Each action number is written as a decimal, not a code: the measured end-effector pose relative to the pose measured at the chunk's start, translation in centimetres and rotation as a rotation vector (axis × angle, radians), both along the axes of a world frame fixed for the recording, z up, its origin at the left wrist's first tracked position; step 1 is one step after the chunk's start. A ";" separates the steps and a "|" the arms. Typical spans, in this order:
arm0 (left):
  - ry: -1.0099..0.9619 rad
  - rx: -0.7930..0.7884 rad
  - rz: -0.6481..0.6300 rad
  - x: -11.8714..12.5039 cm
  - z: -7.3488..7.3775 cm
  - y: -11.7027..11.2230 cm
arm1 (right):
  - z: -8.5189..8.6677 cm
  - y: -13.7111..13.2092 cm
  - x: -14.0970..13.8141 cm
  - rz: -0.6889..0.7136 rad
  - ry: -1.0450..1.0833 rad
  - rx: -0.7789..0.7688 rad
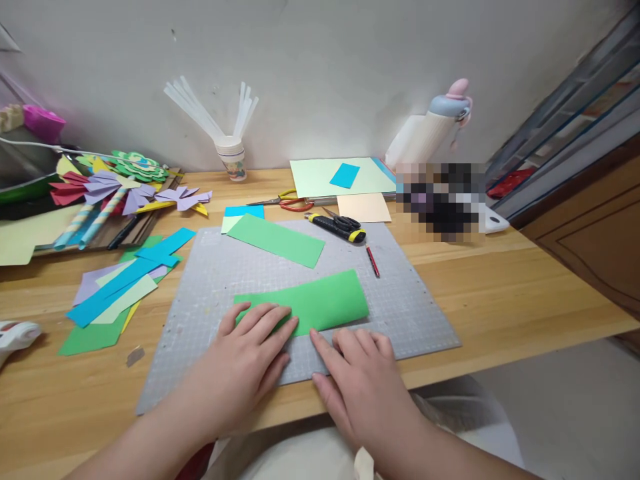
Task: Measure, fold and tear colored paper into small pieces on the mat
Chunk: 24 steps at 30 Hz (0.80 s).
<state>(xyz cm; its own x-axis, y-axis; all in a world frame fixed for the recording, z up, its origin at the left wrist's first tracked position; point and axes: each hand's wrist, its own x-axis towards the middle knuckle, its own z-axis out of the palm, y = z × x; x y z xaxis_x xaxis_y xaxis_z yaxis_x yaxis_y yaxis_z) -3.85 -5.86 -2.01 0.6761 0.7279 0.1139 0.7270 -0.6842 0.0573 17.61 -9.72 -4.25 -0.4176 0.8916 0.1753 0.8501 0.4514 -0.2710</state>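
A green paper strip (325, 303) lies on the grey cutting mat (200, 280), its right end lifting slightly off the surface. My left hand (250, 353) rests on the strip's left part, fingers spread and flat. At the strip's near edge, the index fingertip of my right hand (357, 373) presses down; its thumb is stretched out and the other fingers are bent, with nothing seen in them. Behind this strip is a second green paper strip (277, 240). A yellow-and-black utility knife (337, 228), small black scissors (345, 220) and a short red pencil (373, 261) lie near the mat's back right.
Coloured paper scraps (120, 287) overlap at the left, near a white glue gun (17, 335). Paper flowers (107, 190) stand behind them. At the back are a paper cup (233, 160) with white sticks, pliers (295, 200), pale paper sheets (315, 177) and a bottle (430, 130).
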 end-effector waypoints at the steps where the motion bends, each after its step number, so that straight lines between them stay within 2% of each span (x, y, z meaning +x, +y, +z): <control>1: 0.000 0.008 0.000 0.0 0.0 0.0 | 0.0 -0.1 0.4 -0.011 -0.002 -0.005; 8: 0.006 0.014 0.008 0.1 0.2 0.1 | 0.4 -0.5 3.0 -0.136 0.023 -0.047; 14: 0.021 0.049 0.017 0.5 0.1 -0.3 | -0.2 -0.2 5.7 -0.222 0.015 -0.024; 18: -0.005 0.126 0.175 2.7 0.0 -1.5 | -0.5 0.0 6.3 -0.216 0.009 0.018; 24: -0.091 0.087 0.245 6.5 -0.5 -3.3 | -0.7 0.0 6.1 -0.203 -0.033 0.070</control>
